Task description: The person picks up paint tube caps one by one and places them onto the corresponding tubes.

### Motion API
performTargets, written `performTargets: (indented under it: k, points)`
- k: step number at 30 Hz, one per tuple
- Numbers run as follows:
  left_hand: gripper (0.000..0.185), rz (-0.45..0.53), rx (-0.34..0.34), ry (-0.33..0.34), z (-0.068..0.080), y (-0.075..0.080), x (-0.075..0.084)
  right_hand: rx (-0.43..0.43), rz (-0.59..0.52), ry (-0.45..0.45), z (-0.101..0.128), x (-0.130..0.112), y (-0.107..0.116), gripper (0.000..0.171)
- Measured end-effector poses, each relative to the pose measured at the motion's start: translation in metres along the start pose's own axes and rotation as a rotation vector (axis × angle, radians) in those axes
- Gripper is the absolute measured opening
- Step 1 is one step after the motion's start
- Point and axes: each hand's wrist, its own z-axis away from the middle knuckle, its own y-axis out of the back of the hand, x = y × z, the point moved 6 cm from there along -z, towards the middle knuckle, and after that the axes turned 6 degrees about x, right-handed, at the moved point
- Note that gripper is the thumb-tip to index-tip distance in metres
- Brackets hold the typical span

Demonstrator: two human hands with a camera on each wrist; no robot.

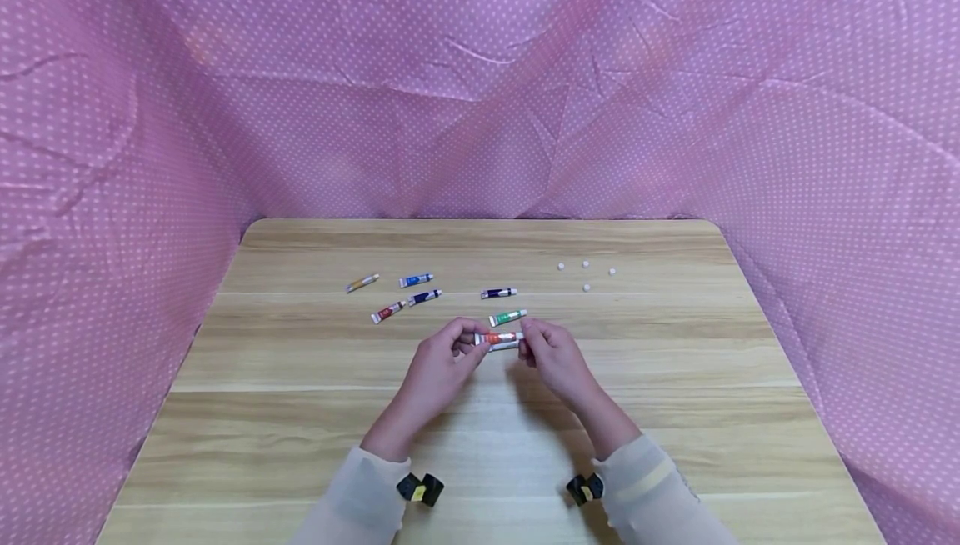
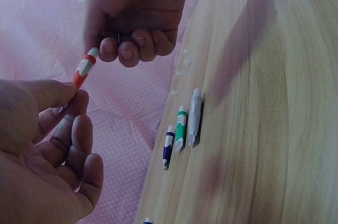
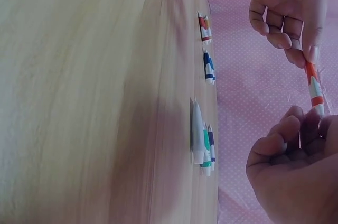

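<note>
An orange paint tube (image 1: pixel 501 337) is held above the table between both hands. My left hand (image 1: pixel 442 362) pinches its flat tail end between thumb and forefinger, the other fingers loosely bent. At the other end, my right hand (image 1: pixel 558 362) pinches the white cap (image 3: pixel 318 109) with thumb and index finger, its remaining fingers curled in. On the table below lies a white tube (image 2: pixel 195 113), partly covered by the orange one in the head view. Just beyond are a green tube (image 1: pixel 508 317) and a dark purple tube (image 1: pixel 498 293).
Left of these lie a red tube (image 1: pixel 388 312), a dark blue tube (image 1: pixel 425 297), a blue tube (image 1: pixel 416 280) and an ochre tube (image 1: pixel 363 282). Several small white caps (image 1: pixel 586 287) sit at the back right of the wooden table (image 1: pixel 300 428). Pink dotted cloth (image 1: pixel 480 145) surrounds it.
</note>
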Motion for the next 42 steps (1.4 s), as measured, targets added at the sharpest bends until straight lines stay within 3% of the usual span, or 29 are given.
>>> performTargets:
  k: [5, 9, 17, 26, 35, 42]
  points:
    - [0.020, -0.004, 0.004, 0.006, 0.000, 0.002, 0.001, -0.073, 0.009, 0.049, 0.000, -0.001, 0.002, 0.057]
    - [0.020, -0.007, 0.015, 0.001, 0.000, 0.005, 0.002, -0.120, -0.021, 0.111, 0.001, -0.005, 0.007, 0.032]
    - [0.021, -0.001, 0.003, -0.010, 0.000, 0.007, 0.002, -0.036, 0.035, 0.238, 0.001, -0.011, 0.017, 0.026]
    - [0.021, 0.002, -0.010, 0.000, 0.000, 0.006, 0.001, 0.012, 0.073, 0.209, 0.001, -0.011, 0.019, 0.014]
    - [0.021, 0.003, -0.014, -0.014, 0.000, 0.002, 0.002, -0.044, -0.004, 0.132, 0.000, -0.003, 0.014, 0.016]
    - [0.019, -0.027, -0.016, -0.020, 0.002, -0.003, 0.002, -0.137, 0.030, 0.122, 0.004, -0.001, 0.006, 0.027]
